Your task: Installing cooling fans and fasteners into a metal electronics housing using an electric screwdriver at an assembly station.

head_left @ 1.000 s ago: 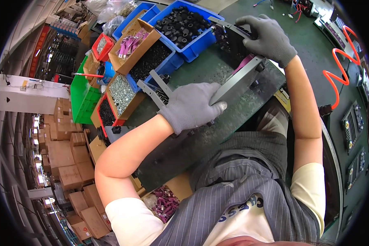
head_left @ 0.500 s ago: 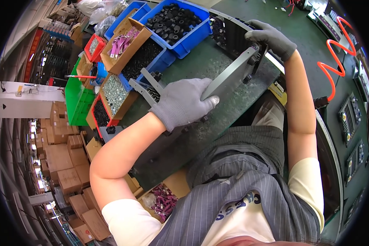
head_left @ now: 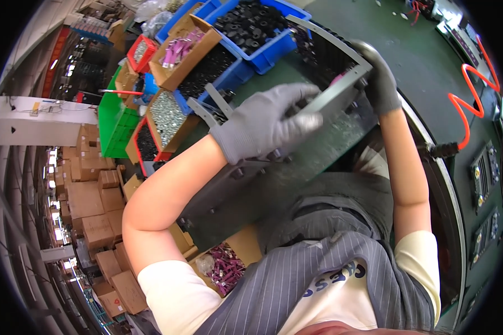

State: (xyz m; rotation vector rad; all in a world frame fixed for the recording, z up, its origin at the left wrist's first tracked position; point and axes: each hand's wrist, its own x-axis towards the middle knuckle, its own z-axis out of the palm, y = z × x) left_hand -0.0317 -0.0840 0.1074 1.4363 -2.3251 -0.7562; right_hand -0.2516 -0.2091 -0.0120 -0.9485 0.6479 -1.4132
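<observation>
Since the earlier frame, the right hand [head_left: 383,81] has turned more upright along the outer corner of the grey metal frame [head_left: 343,84]. Its fingers curl behind that corner, so I cannot tell how tightly they grip. Blurred, the left hand [head_left: 268,120] pinches the near end between thumb and fingers. The frame is tilted above the green bench [head_left: 338,142], near a blue bin [head_left: 274,54] of black parts.
</observation>
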